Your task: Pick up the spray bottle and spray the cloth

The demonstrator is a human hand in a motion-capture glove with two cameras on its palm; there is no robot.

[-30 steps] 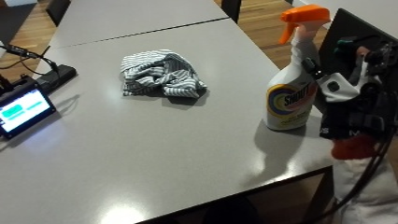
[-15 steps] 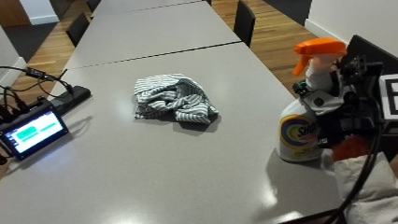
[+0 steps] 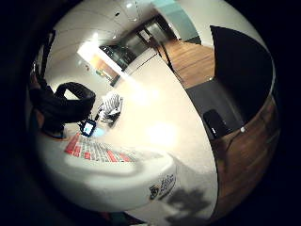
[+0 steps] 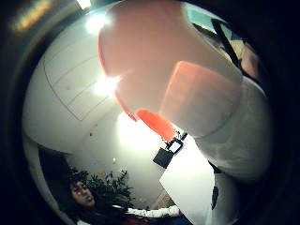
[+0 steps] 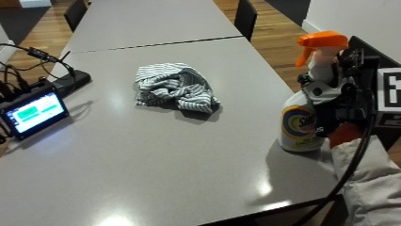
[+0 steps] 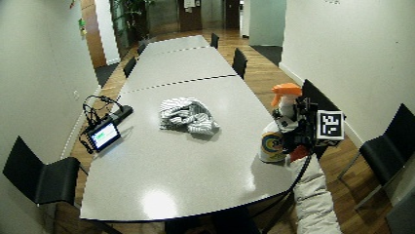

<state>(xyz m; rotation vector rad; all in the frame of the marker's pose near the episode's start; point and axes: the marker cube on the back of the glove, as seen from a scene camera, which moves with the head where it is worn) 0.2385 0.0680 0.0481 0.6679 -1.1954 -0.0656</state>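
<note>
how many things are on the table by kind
spray bottle: 1
striped cloth: 1
small screen: 1
black power strip: 1
total: 4

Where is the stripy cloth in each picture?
Outside view: striped cloth crumpled mid-table, away from the spray bottle.
Wide outside view: same cloth mid-table.
Little finger side palm view: small, far along the table, near the lit screen.
Thumb side palm view: not in it.
Shared landmark: the spray bottle.
</note>
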